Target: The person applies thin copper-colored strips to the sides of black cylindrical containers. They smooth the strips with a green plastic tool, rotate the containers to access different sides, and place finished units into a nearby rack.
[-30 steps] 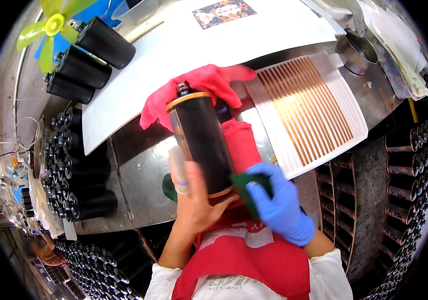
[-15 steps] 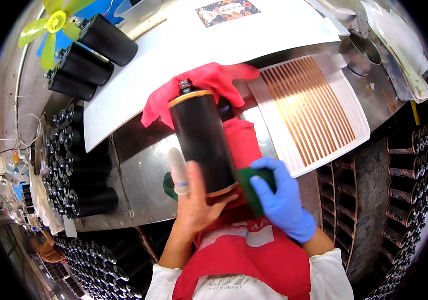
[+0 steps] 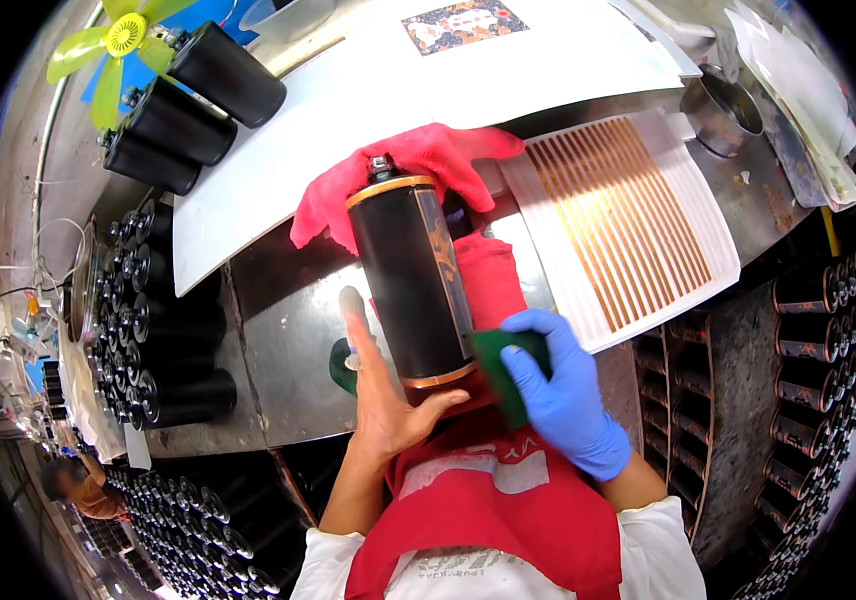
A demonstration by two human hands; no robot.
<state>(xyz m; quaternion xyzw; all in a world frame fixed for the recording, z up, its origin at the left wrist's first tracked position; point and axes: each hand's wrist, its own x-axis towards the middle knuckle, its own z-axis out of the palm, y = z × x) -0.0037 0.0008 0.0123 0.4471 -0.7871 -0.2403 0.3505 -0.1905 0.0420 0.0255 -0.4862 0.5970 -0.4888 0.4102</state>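
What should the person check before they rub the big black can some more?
1. Left hand steadies the black cylinder at its near end: ok, palm and thumb lie against it.
2. Right hand, in a blue glove, has the green pad: ok, pressed at the cylinder's lower right side.
3. Red cloth lies under the cylinder's far end: ok.
4. Copper ring at the near end sits tight: cannot tell.
5. White slatted panel lies apart from the cylinder: ok.
6. Cylinder's surface already clean: cannot tell.
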